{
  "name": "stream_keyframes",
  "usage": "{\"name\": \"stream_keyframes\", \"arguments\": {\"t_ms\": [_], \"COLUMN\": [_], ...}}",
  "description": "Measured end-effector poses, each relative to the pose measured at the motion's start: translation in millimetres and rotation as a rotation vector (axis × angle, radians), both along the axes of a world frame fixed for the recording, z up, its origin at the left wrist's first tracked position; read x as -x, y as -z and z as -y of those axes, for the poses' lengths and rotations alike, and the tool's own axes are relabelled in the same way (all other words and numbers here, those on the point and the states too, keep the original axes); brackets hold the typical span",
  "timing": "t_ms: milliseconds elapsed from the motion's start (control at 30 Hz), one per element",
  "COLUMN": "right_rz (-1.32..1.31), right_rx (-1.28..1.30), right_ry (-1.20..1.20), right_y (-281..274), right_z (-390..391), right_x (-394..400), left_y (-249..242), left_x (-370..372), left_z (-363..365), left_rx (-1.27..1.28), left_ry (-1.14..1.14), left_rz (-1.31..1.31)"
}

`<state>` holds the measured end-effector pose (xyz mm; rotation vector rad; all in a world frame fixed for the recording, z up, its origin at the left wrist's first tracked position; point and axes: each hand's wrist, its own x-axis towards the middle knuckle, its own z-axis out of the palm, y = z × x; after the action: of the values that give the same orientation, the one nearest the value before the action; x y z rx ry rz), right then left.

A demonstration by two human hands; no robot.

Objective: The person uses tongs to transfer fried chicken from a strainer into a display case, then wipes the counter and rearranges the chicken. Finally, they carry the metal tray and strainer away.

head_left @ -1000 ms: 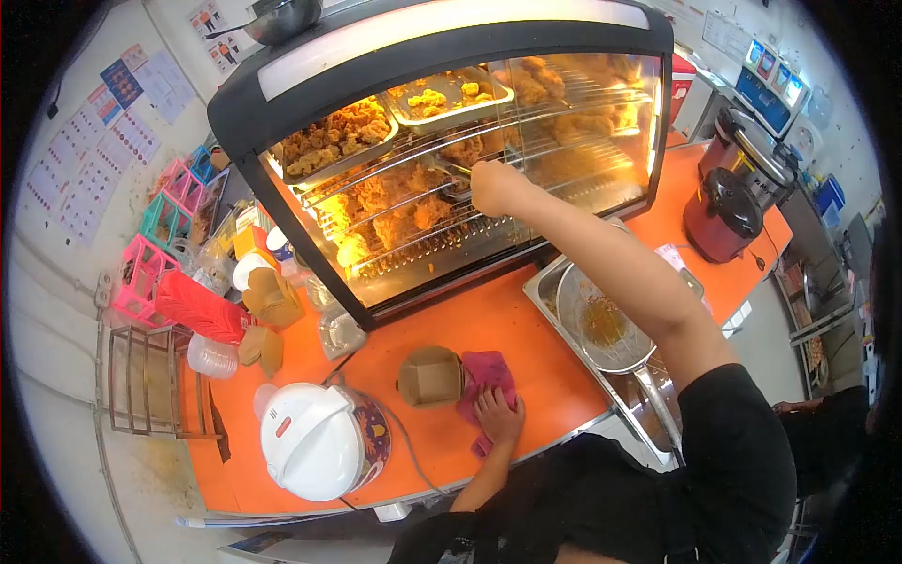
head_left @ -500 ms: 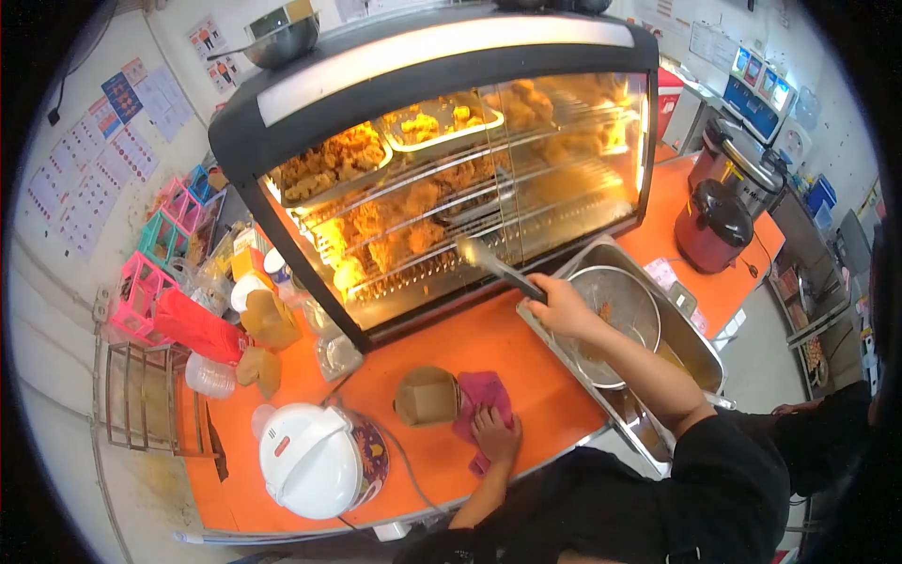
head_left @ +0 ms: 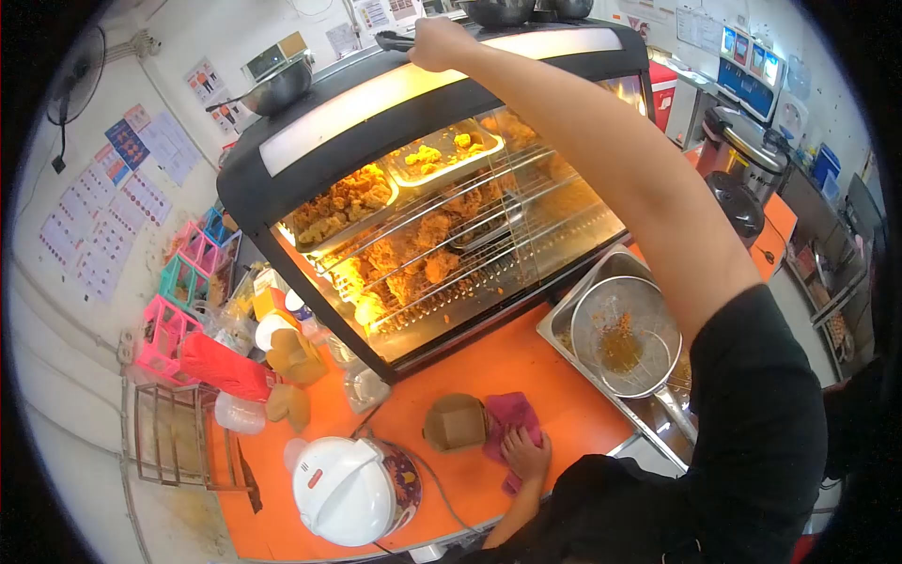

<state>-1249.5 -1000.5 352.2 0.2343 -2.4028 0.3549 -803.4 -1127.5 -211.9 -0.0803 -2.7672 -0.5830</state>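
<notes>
My right hand (head_left: 440,45) is raised over the top edge of the heated display case (head_left: 376,122), its fingers wrapped round a dark handle (head_left: 396,40). The far end of that tool is not clearly visible. On the orange table (head_left: 583,414), my left hand (head_left: 526,455) lies on a pink cloth (head_left: 515,419), fingers spread. Just left of the cloth stands an open brown paper box (head_left: 456,422). Behind the glass, fried pieces fill a tray (head_left: 346,202), and more lie on the lower rack (head_left: 404,263).
A white rice cooker (head_left: 346,489) stands front left, its cord on the table. At right, a round strainer (head_left: 625,336) rests over a metal basin (head_left: 561,324). Metal bowls (head_left: 282,86) sit on the case. Pink crates (head_left: 164,338) and a red bag (head_left: 224,367) are at left.
My right hand has risen with the tool from in front of the glass to above the case. My left hand stays on the cloth. The whole view has shifted slightly.
</notes>
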Motion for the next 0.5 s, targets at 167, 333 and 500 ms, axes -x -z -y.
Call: {"name": "stream_keyframes", "arguments": {"t_ms": [167, 333, 500], "right_rz": [-0.48, -0.268, -0.365], "right_rx": [0.458, 0.561, 0.611], "right_ry": [-0.245, -0.111, 0.143], "right_y": [19, 171, 304], "right_z": [-1, -33, -83], "right_x": [17, -81, -95], "left_y": [2, 1, 5], "left_x": [2, 2, 3], "left_z": [2, 1, 1], "left_rx": [-0.034, -0.004, -0.005], "left_ry": [0.002, -0.005, 0.026], "left_rz": [0.009, 0.031, -0.02]}}
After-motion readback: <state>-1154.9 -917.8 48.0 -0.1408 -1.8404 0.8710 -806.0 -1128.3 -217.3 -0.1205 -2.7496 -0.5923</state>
